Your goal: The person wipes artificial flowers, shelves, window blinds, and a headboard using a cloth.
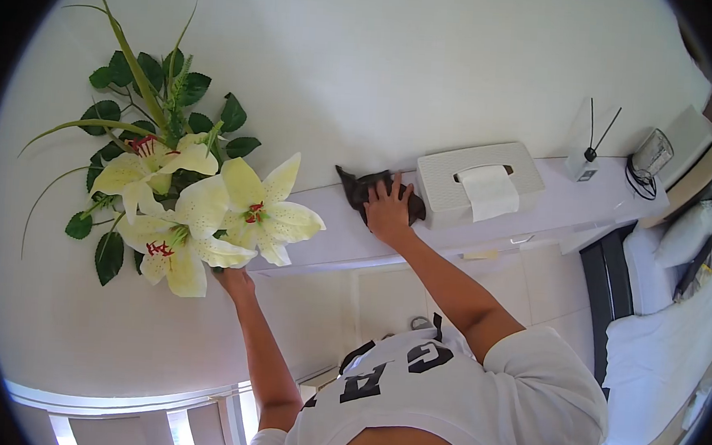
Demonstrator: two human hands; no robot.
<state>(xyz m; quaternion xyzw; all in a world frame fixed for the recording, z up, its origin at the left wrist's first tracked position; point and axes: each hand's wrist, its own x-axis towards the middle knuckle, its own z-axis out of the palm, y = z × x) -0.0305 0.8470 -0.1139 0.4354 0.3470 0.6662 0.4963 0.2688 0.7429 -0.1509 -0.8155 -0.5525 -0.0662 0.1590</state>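
Pale wall, with a narrow white shelf (312, 212) running along it; we took the tissue box (464, 183) as our landmark. Nearest us was the white shirt (459, 400) with dark lettering, the arms reaching out from it.

Left hand (234, 280): at the shelf's front edge, well to the left of the tissue box, under the lily blooms (198, 205). Petals and leaves hid its fingers; we could not tell how far they were closed, or on what.

Right hand (389, 212): open, palm down, fingers spread over a dark cloth (358, 188), pressing rather than gripping. The cloth lay bunched on the shelf, immediately left of the tissue box; whether the two touched, we could not tell. One loose corner pointed away from the box, toward the wall.

On handling, our judgement: spread fingers and even palm pressure suited so limp a cloth. Its folds wanted flattening under the palm, its loose corner tucked in, and its near edge kept from nudging the box. The left arm was best held steady, clear of the petals.

Farther along, right of the tissue box, stood a reed diffuser (584, 165), then a coil of black cable (641, 179). Beyond and below the box we noted a bed (657, 363) with white covers.
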